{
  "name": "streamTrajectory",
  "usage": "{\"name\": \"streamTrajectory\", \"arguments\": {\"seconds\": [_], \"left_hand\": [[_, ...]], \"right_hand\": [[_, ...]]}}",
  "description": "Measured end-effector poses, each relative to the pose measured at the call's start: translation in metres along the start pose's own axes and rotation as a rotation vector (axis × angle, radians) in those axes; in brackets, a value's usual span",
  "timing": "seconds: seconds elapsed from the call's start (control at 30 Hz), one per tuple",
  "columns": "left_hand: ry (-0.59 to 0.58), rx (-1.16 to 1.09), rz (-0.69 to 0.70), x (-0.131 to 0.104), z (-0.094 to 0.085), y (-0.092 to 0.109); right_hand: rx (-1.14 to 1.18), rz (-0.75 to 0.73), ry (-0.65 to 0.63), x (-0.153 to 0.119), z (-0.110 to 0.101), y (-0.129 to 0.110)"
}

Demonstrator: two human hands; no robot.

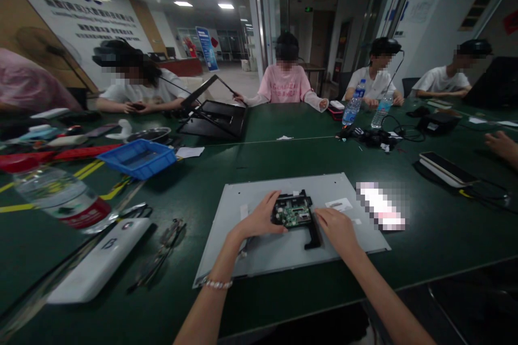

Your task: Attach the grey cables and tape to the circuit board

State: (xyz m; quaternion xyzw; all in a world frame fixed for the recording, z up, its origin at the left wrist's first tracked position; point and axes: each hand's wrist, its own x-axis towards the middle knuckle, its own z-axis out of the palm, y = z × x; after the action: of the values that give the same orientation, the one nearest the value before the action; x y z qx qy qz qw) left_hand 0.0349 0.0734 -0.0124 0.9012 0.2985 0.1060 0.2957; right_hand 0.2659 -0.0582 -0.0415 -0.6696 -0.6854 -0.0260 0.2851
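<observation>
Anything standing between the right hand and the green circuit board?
Only the right side of the black frame lies between the right hand and the green circuit board. The left hand is on the opposite side, out of that path.

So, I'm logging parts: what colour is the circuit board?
The circuit board is green, best seen in the head view.

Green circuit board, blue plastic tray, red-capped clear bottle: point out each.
Green circuit board (292, 214): head view, on the board's middle.
Blue plastic tray (157, 166): head view, on its outer near wall.
Red-capped clear bottle (89, 213): head view, on its red label.
</observation>
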Motion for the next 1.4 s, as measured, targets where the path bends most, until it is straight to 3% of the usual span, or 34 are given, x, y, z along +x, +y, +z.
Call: {"name": "streamTrajectory", "arguments": {"seconds": [0.33,1.4], "left_hand": [[0.016,-0.006,0.01,0.001,0.0,0.003],[0.004,-0.026,0.01,-0.001,-0.002,0.006]], "right_hand": [[-0.133,-0.029,-0.137,0.002,-0.007,-0.011],[0.128,-0.004,-0.002,-0.004,0.003,-0.006]]}}
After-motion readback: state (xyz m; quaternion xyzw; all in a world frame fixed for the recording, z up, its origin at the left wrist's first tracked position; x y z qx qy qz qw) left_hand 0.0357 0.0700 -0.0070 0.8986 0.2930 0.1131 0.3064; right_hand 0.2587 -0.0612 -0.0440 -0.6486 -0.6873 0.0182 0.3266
